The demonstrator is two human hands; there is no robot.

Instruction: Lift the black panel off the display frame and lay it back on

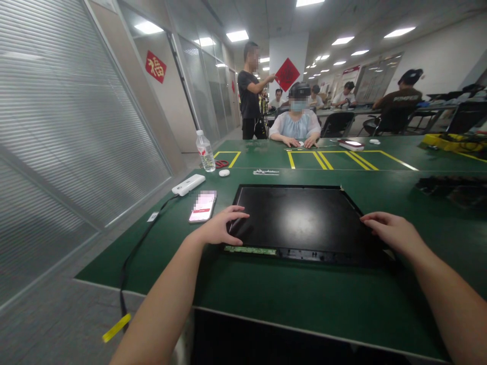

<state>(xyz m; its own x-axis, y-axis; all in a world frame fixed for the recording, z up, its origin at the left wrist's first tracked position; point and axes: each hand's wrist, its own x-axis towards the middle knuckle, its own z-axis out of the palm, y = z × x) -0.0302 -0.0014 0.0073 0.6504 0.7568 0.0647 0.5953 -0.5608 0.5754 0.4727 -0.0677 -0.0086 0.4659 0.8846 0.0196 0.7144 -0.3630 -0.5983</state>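
Note:
A flat black display panel (292, 215) lies on the green table, its glossy face up in a thin dark frame. Along its near edge, a green circuit strip (251, 250) is exposed at the left. My left hand (220, 225) reaches over the panel's left edge, thumb and fingers spread apart on or just above the surface. At the right edge, my right hand (393, 230) has its fingertips drawn together on the frame; their undersides are hidden.
Left of the panel are a phone (203, 207), a white power bank (189, 185) with a black strap, and a water bottle (205, 152). Red-handled scissors (221, 163), a small white case (224, 173) and thin pale strips (266, 172) lie beyond. A person (294, 124) sits opposite.

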